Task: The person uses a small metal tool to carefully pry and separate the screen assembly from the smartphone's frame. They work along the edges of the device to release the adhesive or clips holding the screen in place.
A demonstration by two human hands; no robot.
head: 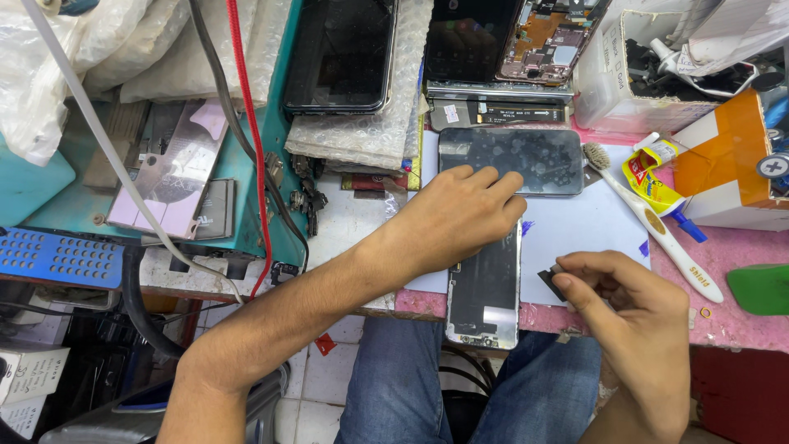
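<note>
From the head camera, looking down, the left hand [456,215] lies flat near the centre of the frame, its grip spread and holding nothing, with the palm and fingers pressing down where two phone parts meet. Under the fingertips is a dark phone panel [526,158] lying crosswise, its long axis running left to right. Under the heel of the hand is a phone frame [485,296] with its long axis running from the upper part of the picture toward the bottom, its lower end hanging over the edge of the desk [740,325] above the person's jeans.

The right hand [629,308] sits at lower right, its thumb and fingers pressed together on a small dark flat piece [555,278], whose free end points left toward the phone frame. The frame lies just to the left of that pinch, with only a strip of white sheet [575,222] between them, so the right hand is the nearer one to its right edge, while the left hand already rests on its upper end.

Right of the panel lie a white toothbrush [657,222], slanting down to the right, and a yellow glue tube [653,181]. An orange and white box [727,160] stands further right, with a green object [760,288] below it. At upper centre, two more phones [341,53] rest on bubble wrap. Nothing stands between the pinched piece and the frame.
</note>
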